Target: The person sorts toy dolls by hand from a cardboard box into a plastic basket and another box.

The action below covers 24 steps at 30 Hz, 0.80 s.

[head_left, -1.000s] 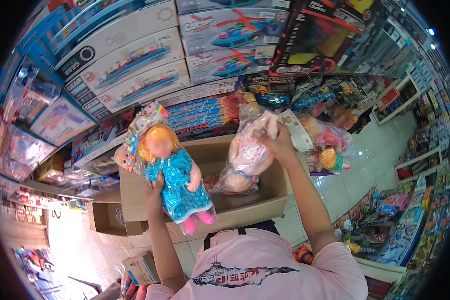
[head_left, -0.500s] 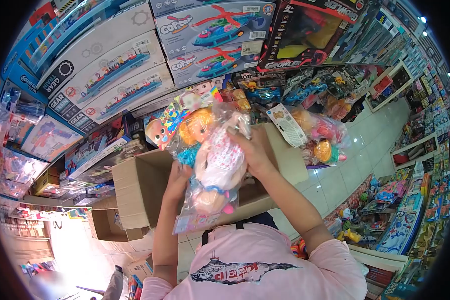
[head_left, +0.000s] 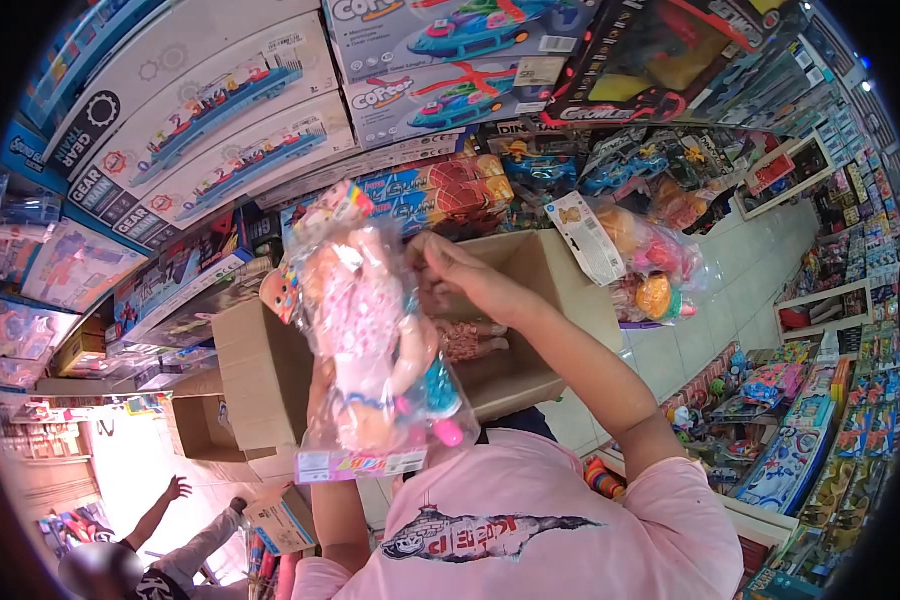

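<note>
Two bagged dolls lie one over the other in front of us, above the near left part of an open carton (head_left: 585, 290). The upper one, a floral-dressed doll (head_left: 358, 318), has its head toward our body; beneath it, a blue-dressed doll (head_left: 442, 388) shows part of its skirt and one pink shoe.

Our left hand (head_left: 320, 388) grasps the blue-dressed doll from below, its fingers mostly hidden by the bags. Our right hand (head_left: 448, 266) is loosely open, fingers partly bent, just beside the upper bag; we cannot tell whether the fingertips touch the plastic.

Our left forearm rises almost straight from our body under the dolls. Our right arm reaches slantwise across the carton, elbow out to the right, hand turned inward.

Inside the carton we see one patterned-outfit doll (head_left: 466, 341), partly covered. Right of the carton are at least two packaged dolls (head_left: 660, 252), and left of it one smaller box (head_left: 202, 425). Beyond are two copter boxes (head_left: 445, 92) and at least two gear train boxes (head_left: 240, 175). At lower left, another person's hand (head_left: 177, 488) is raised, fingers spread.
</note>
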### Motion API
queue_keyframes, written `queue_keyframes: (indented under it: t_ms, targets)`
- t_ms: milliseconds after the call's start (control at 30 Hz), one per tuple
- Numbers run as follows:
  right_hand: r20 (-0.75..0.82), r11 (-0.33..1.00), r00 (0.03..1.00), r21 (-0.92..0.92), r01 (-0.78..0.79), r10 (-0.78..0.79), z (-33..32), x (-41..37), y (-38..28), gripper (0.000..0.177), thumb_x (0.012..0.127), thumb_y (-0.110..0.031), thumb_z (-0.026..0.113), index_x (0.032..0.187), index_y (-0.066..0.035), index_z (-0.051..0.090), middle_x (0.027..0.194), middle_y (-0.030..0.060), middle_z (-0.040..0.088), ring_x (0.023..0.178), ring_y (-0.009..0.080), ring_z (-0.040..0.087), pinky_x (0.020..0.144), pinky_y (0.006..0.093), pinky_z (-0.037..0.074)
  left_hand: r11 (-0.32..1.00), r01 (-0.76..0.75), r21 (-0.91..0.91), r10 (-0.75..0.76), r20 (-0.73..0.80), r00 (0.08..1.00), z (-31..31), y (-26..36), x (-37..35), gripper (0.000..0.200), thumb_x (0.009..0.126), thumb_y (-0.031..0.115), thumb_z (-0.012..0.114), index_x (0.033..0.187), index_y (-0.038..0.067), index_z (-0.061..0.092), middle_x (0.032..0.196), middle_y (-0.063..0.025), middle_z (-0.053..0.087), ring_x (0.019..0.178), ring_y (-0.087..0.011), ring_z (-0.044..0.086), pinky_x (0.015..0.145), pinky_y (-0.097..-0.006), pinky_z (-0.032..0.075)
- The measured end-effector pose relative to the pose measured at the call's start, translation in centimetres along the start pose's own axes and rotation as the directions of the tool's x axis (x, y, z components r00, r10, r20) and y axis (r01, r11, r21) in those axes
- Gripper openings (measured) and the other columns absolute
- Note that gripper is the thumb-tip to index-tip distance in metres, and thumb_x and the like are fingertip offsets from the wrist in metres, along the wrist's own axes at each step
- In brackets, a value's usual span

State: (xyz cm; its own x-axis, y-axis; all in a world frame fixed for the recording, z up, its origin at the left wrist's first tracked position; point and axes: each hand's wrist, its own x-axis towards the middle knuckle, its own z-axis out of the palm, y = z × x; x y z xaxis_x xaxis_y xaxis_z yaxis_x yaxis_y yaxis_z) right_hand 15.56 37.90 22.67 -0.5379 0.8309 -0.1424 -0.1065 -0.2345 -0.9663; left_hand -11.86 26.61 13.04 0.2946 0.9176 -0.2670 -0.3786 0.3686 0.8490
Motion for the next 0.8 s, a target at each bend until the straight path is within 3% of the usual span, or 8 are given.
queue_keyframes:
  t_ms: [100,167,233,300,400,633,700,800]
  targets:
    - [0.073,0.938,0.954,-0.216,-0.270,0.291,-4.2,1.5,5.3,0.065,0.101,-0.064,0.037,0.088,-0.006,0.062,0.081,0.0054,0.062,0.077,0.0101,0.060,0.066,0.0295,0.047,1.000,0.013,-0.016,-0.013,-0.027,1.000,-2.3,-2.0,-2.7,0.084,0.078,0.027,0.075,0.147,0.000,0.037,0.142,-0.0142,0.049,0.131,-0.0273,0.048,0.111,-0.0416,0.037]
    - [-0.089,0.806,0.872,-0.345,-0.481,0.482,-4.7,2.6,9.9,0.061,0.100,-0.057,0.047,0.079,-0.003,0.066,0.068,0.0105,0.064,0.073,0.0166,0.065,0.067,0.0342,0.051,0.999,0.036,-0.028,-0.037,-0.036,0.999,-3.5,-3.3,-3.7,0.082,0.078,0.027,0.075,0.147,0.000,0.038,0.141,-0.0142,0.050,0.131,-0.0272,0.048,0.111,-0.0415,0.037]
    - [-0.111,0.568,0.895,-0.737,-0.366,0.433,-7.8,3.5,17.5,0.054,0.089,-0.052,0.068,0.105,-0.001,0.067,0.098,0.0184,0.070,0.096,0.0245,0.067,0.079,0.0372,0.054,0.998,0.056,-0.040,-0.057,-0.034,0.998,-4.3,-4.3,-3.3,0.081,0.079,0.027,0.074,0.147,0.000,0.038,0.141,-0.0143,0.050,0.131,-0.0272,0.048,0.111,-0.0414,0.038]
    - [-0.375,0.129,0.738,-0.841,-0.525,0.561,-8.0,3.0,21.8,0.082,0.070,-0.050,0.084,0.132,-0.005,0.055,0.128,0.0208,0.060,0.118,0.0322,0.060,0.094,0.0410,0.052,0.996,0.071,-0.047,-0.072,-0.030,0.997,-5.6,-5.3,-3.5,0.080,0.080,0.027,0.074,0.146,0.000,0.039,0.140,-0.0143,0.050,0.131,-0.0272,0.049,0.110,-0.0413,0.038]
    - [-0.398,-0.092,0.604,-0.876,-0.473,0.691,-10.2,2.4,28.6,0.105,0.059,-0.052,0.090,0.142,-0.008,0.043,0.146,0.0175,0.046,0.130,0.0359,0.051,0.101,0.0436,0.049,0.994,0.086,-0.065,-0.088,-0.031,0.996,-6.3,-6.9,-2.7,0.078,0.080,0.027,0.073,0.146,0.000,0.039,0.140,-0.0144,0.051,0.131,-0.0272,0.049,0.110,-0.0412,0.039]
    - [-0.138,0.049,0.695,-0.969,-0.242,0.706,-10.1,1.7,29.3,0.111,0.053,-0.057,0.091,0.144,-0.009,0.048,0.133,0.0174,0.059,0.121,0.0348,0.059,0.101,0.0455,0.049,0.995,0.060,-0.075,-0.063,-0.040,0.997,-9.3,-9.9,-7.1,0.074,0.083,0.027,0.071,0.144,0.000,0.041,0.138,-0.0146,0.052,0.130,-0.0272,0.049,0.109,-0.0409,0.040]
    - [-0.088,0.133,0.597,-0.939,-0.316,0.797,-10.0,1.8,29.8,0.083,0.061,-0.055,0.086,0.126,-0.007,0.066,0.115,0.0205,0.069,0.110,0.0340,0.065,0.094,0.0451,0.052,0.996,0.032,-0.080,-0.034,-0.035,0.999,-9.5,-9.0,-4.4,0.072,0.083,0.027,0.071,0.144,0.000,0.042,0.137,-0.0146,0.053,0.130,-0.0272,0.049,0.109,-0.0408,0.040]
    - [-0.075,0.224,0.726,-0.925,-0.307,0.684,-7.7,1.3,22.0,0.056,0.068,-0.049,0.081,0.100,-0.004,0.075,0.097,0.0224,0.071,0.101,0.0365,0.068,0.088,0.0466,0.054,0.997,-0.002,-0.076,0.001,-0.005,1.000,-9.3,-7.7,-1.8,0.070,0.084,0.028,0.070,0.143,0.000,0.042,0.137,-0.0147,0.053,0.130,-0.0272,0.050,0.108,-0.0406,0.041]
